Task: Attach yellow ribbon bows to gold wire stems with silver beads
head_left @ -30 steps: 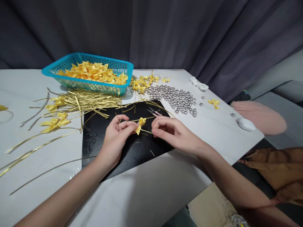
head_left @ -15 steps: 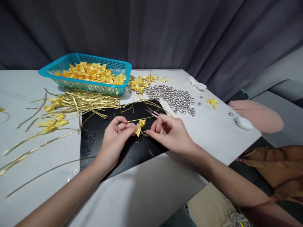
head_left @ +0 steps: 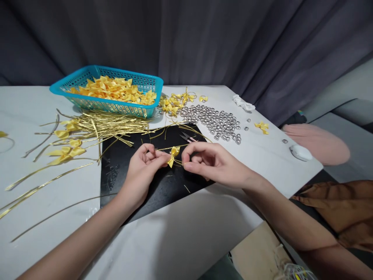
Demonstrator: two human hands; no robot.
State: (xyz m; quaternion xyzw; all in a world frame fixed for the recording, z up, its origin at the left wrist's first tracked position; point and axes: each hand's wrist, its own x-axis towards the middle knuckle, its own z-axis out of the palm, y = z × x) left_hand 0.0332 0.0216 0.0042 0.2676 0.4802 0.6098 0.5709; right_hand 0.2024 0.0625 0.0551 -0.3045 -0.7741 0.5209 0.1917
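Note:
A small yellow ribbon bow (head_left: pixel 174 154) hangs between both hands over a black mat (head_left: pixel 163 186). My left hand (head_left: pixel 144 165) pinches the bow from the left. My right hand (head_left: pixel 211 163) has its fingers curled, pinching a thin gold wire tie (head_left: pixel 170 147) that runs across the bow. Both hands are closed and nearly touch at the bow.
A turquoise basket (head_left: pixel 72 81) full of yellow bows stands at the back left. A pile of gold wire ties (head_left: pixel 107 124) and finished bows (head_left: pixel 65 152) lies left. Silver beads (head_left: pixel 214 121), small snips (head_left: pixel 188 137), more bows (head_left: pixel 173 103) and a white mouse (head_left: pixel 300 152) lie right.
My right hand has turned and drawn closer to the bow, its fingers curling around the wire. The left hand has held the bow almost still.

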